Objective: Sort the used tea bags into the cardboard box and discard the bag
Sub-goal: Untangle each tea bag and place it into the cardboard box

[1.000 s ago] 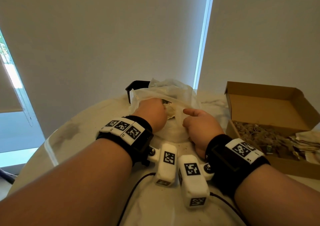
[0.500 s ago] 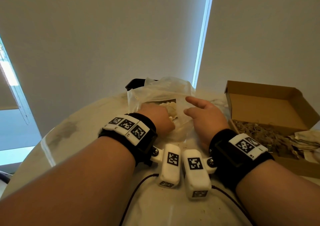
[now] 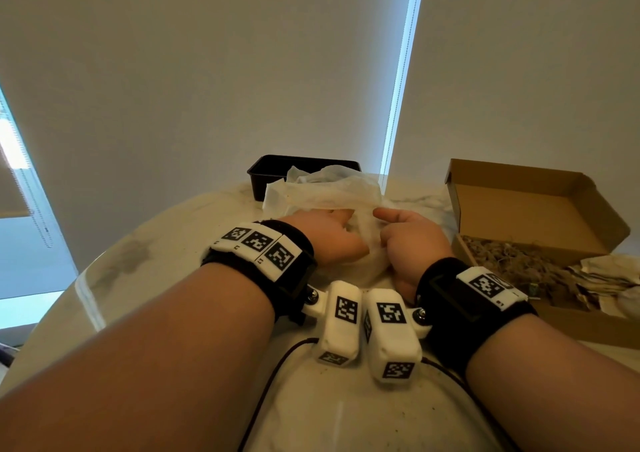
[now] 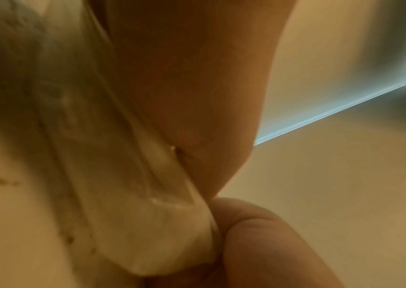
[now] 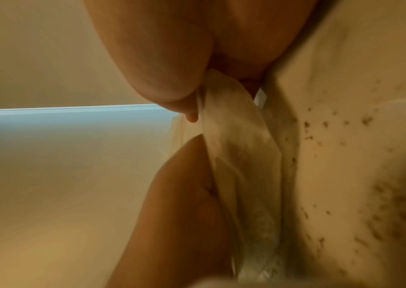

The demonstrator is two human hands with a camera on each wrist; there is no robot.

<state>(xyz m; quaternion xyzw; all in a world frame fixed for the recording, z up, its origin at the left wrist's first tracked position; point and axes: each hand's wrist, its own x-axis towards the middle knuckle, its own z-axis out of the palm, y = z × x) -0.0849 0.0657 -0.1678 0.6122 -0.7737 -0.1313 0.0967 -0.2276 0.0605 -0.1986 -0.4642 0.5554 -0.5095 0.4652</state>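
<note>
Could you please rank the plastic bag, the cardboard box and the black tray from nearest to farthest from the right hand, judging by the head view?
From the right hand:
1. Plastic bag: in its grip, just left of it.
2. Cardboard box: open, to its right.
3. Black tray: behind the bag, at the far left, by the wall.

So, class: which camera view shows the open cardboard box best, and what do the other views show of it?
The head view: the cardboard box sits open at the table's right, brown contents visible. Neither wrist view shows it; each shows only its own hand gripping the plastic bag, close and blurred.
</note>
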